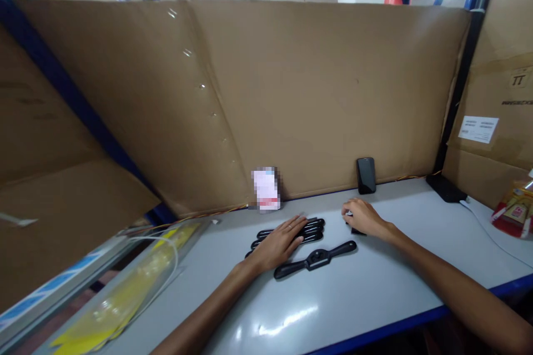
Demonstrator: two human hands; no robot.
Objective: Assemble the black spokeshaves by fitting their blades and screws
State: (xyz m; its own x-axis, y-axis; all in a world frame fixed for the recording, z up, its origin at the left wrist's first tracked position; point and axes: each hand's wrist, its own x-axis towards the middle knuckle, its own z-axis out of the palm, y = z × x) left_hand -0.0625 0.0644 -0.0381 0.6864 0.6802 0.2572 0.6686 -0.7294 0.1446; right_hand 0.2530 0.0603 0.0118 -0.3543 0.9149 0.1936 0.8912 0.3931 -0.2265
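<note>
My left hand (280,243) lies flat, fingers stretched out, on top of a small pile of black two-handled tools (310,227) on the grey table (333,299). One more black two-handled tool (316,258) lies alone just in front of that hand. My right hand (364,217) rests to the right with curled fingers over a small black part (357,231); whether it grips the part is hidden.
A black phone (366,175) leans upright against the cardboard back wall (291,94). A blurred white-and-red card (266,189) stands left of it. Clear and yellow plastic bags (125,288) lie at the left edge. A red packet (514,213) and a white cable (491,233) sit at right.
</note>
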